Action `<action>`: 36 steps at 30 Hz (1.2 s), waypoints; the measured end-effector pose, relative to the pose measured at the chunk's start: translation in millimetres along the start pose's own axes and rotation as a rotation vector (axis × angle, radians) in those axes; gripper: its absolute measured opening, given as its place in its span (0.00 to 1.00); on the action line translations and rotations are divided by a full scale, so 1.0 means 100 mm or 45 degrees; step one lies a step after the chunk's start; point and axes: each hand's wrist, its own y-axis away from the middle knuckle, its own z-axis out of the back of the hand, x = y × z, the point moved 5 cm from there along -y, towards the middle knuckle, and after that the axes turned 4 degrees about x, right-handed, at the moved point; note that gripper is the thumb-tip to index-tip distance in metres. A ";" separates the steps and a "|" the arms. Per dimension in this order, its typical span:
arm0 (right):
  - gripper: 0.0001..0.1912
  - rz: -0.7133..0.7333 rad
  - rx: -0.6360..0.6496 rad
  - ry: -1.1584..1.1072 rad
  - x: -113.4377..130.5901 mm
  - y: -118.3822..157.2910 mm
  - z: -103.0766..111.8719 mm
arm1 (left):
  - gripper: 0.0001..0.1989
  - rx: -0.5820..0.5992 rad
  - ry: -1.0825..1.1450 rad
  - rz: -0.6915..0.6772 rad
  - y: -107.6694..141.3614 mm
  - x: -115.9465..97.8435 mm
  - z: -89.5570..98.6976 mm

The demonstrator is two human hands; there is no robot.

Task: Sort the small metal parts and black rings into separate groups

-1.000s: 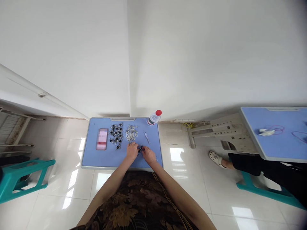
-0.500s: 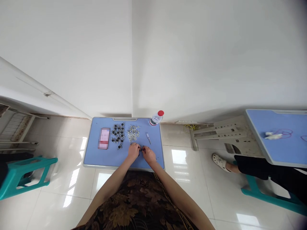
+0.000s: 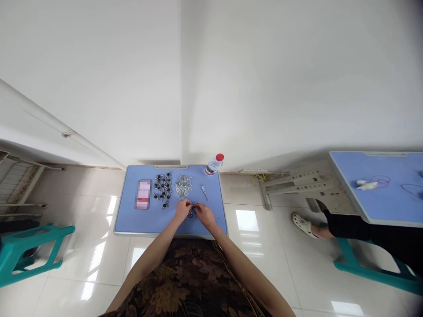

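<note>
My left hand (image 3: 183,209) and my right hand (image 3: 204,214) meet near the front of the blue table (image 3: 142,222), fingertips close together. Both are closed in a pinch, but what sits between the fingers is too small to make out. Small dark ring-shaped parts (image 3: 191,215) lie just below and between them. Beyond my left hand is a heap of pale metal pieces (image 3: 183,186). Left of that heap are several black round parts with metal prongs (image 3: 163,186). A slim white-and-grey tool (image 3: 204,192) lies beyond my right hand.
A water bottle with a red cap (image 3: 214,164) stands at the back right corner. A phone (image 3: 143,194) lies at the left. To the right, another person's leg (image 3: 346,229) shows beside a second blue table (image 3: 390,207). A green stool (image 3: 36,246) stands at far left.
The view has shifted slightly. My fingertips have drawn a little apart, and more of the dark rings shows between my hands. The heaps look the same.
</note>
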 end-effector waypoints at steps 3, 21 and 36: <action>0.11 0.000 -0.011 -0.058 0.02 -0.03 0.00 | 0.06 0.048 0.199 0.018 -0.05 0.00 0.00; 0.12 -0.100 0.079 0.046 0.42 -0.16 -0.06 | 0.08 -0.093 -0.024 0.050 0.10 0.20 0.49; 0.12 -0.273 -0.116 0.003 -0.10 0.12 0.15 | 0.18 -0.152 -0.417 -0.222 0.29 0.05 0.50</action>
